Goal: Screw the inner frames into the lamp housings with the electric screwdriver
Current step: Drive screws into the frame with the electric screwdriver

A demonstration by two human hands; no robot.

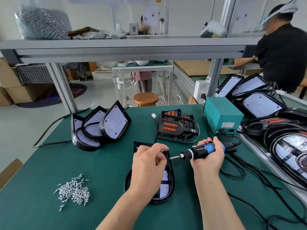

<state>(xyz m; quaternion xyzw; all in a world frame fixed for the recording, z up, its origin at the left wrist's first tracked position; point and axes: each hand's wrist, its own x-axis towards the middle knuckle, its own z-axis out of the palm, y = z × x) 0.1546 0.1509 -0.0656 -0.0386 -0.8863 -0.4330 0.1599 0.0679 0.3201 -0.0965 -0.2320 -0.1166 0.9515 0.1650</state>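
Low in the centre of the frame, a black lamp housing (165,190) lies flat on the green counter (41,163), its rounded end toward the bottom edge. The left grip (149,165) hovers over the housing's upper half with fingers and thumb curled toward its right rim. Whether they pinch a screw or hold the housing cannot be told.

The right grip (208,159) is wrapped round the blue and black electric screwdriver (205,151). The tool is held almost level, and its bit points left and meets the housing's right rim just beside the left fingertips. Its black cable (265,178) trails off to the lower right.

A loose pile of silver screws (74,190) sits at lower left, well apart from the housing. Above centre lies an inner frame (177,127) with orange inserts. To its left, three more housings (101,127) lean on one another. A teal power box (222,116) stands at right.
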